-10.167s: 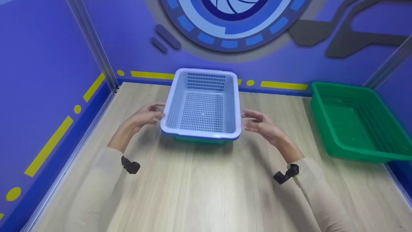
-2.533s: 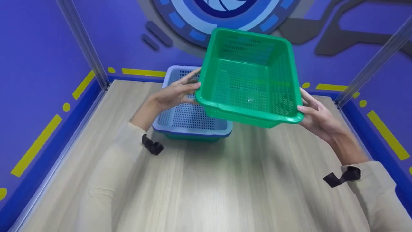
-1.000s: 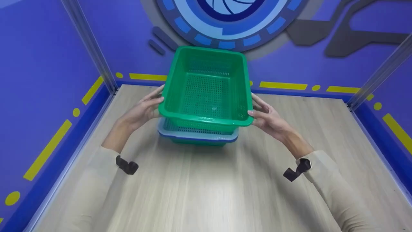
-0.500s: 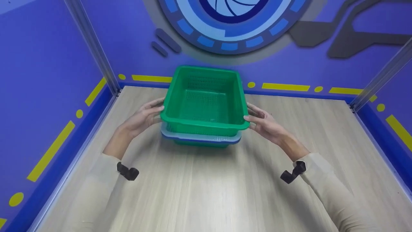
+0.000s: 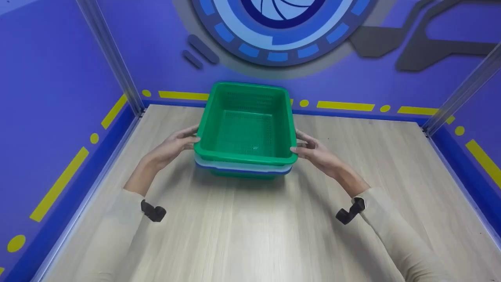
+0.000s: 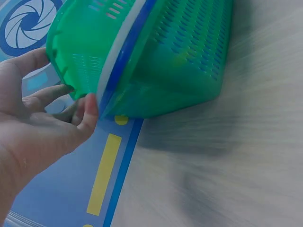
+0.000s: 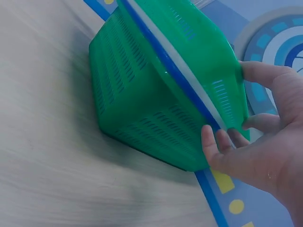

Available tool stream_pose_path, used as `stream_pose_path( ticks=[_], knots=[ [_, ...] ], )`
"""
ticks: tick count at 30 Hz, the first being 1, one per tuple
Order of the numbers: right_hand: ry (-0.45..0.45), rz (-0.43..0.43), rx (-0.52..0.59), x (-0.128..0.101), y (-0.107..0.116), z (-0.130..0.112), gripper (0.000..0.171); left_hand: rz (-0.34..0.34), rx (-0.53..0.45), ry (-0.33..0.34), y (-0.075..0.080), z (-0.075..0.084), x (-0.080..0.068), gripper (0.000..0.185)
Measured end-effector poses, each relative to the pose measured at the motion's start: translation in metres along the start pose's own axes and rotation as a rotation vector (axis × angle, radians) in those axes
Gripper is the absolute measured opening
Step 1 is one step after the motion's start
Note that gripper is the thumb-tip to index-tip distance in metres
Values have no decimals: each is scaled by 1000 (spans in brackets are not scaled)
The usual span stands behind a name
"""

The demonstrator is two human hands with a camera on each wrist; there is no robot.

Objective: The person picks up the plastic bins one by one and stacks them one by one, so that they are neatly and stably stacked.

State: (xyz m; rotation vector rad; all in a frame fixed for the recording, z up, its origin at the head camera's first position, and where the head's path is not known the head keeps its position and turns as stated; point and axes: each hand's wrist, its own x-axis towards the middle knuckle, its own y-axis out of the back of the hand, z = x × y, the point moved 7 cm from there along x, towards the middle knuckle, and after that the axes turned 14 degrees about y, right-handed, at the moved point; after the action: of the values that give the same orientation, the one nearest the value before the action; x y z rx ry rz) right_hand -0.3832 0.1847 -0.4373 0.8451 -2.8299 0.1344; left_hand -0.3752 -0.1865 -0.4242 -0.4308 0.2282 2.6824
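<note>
In the head view a green perforated plastic basket [image 5: 245,158] sits nested in a pale blue basket [image 5: 250,167], its rim a little above the pale one. Beneath, another green basket [image 5: 244,175] stands on the table. My left hand [image 5: 169,148] holds the top basket's left rim, thumb on the edge, fingers at the side. At the opposite rim, my right hand [image 5: 319,154] holds it likewise. In the left wrist view, the left fingertips [image 6: 90,111] are close to the pale basket's rim [image 6: 125,52]. The right wrist view shows the lower green basket's [image 7: 142,90] slotted walls.
The stack stands toward the back of a wood-grain table [image 5: 242,227], close to the blue printed back wall [image 5: 336,82]. A blue side wall [image 5: 43,98] rises at the left, another [image 5: 481,141] at the right. Black wrist mounts [image 5: 154,211] sit on both sleeves.
The green basket from the table's right side was lifted, carried left over the pale blue basket, and lowered into it. Both hands have come down with its rim.
</note>
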Motion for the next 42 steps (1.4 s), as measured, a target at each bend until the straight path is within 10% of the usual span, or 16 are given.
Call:
stream_pose_path(
  ticks=[14, 29, 42],
  knots=[
    [-70, 6, -373, -6, 8, 16, 78, -26, 169, 103, 2, -30, 3, 70],
    [-70, -2, -189, -5, 0, 12, 84, -59, -35, 11, -3, -31, 9, 65],
    [-76, -21, -260, -24, 19, -5, 84, -128, -74, -19, -28, -23, 18, 68]
  ],
)
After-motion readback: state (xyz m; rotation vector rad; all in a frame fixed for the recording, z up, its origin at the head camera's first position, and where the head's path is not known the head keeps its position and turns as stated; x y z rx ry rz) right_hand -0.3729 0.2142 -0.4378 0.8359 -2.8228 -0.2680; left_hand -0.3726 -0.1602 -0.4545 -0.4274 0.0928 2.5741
